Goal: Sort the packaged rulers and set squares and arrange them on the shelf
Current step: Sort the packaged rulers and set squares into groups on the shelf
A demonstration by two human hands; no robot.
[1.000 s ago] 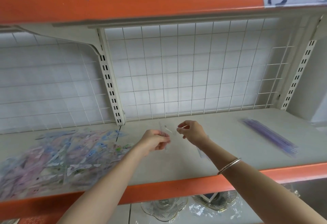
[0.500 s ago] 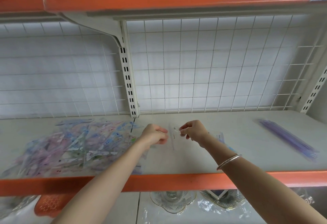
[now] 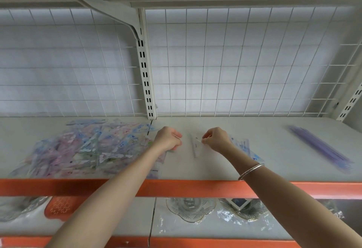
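Note:
On the white shelf [image 3: 264,134] my right hand [image 3: 215,139] pinches the top of a clear packaged ruler [image 3: 195,147], which hangs down to the left of its fingers. My left hand [image 3: 168,140] is curled around a thin clear packaged piece [image 3: 176,135]; only an edge shows across the fingers. A jumbled pile of pastel packaged rulers and set squares [image 3: 78,149] lies on the left part of the shelf. A few blue-printed packages [image 3: 242,147] lie under my right wrist. A bundle of purple rulers [image 3: 321,149] lies at the far right.
The shelf has an orange front rail [image 3: 176,187] and a white wire grid back [image 3: 235,61], split by a slotted upright [image 3: 146,81]. Another orange shelf is close overhead. Glass dishes [image 3: 191,208] sit on the shelf below.
My hands have drawn apart: the clear ruler package stays with my right hand while my left has pulled away leftward. The view has shifted left and down.

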